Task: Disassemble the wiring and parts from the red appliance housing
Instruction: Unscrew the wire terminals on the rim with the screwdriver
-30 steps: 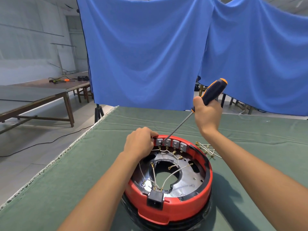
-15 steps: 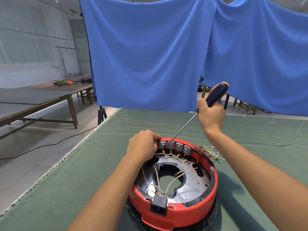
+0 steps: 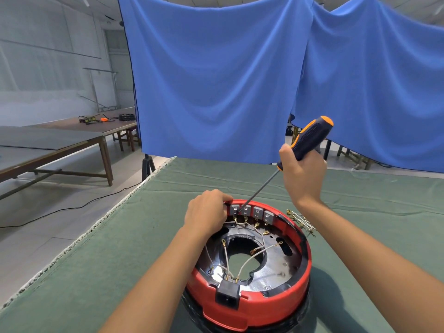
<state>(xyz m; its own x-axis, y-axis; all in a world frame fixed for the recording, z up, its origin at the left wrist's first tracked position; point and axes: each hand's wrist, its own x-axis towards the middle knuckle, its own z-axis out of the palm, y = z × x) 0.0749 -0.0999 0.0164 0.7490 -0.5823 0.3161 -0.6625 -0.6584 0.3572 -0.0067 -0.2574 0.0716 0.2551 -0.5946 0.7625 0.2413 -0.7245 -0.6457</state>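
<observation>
My left hand [image 3: 206, 212] grips the far rim of the red housing [image 3: 249, 306] on the desk [image 3: 144, 236]; my right hand [image 3: 301, 174] clasps the screwdriver [image 3: 310, 138], tip at the grey terminal blocks [image 3: 252, 211]. I should brace firmly and pry gently.

Bright, even daylight fills the room, strongest from the far left. A soft shadow falls on the tabletop [image 3: 134, 248] to the right of the red housing [image 3: 249, 306]. Wide-angle distortion bends the edges; focus is sharp at centre, softer toward the borders.
</observation>
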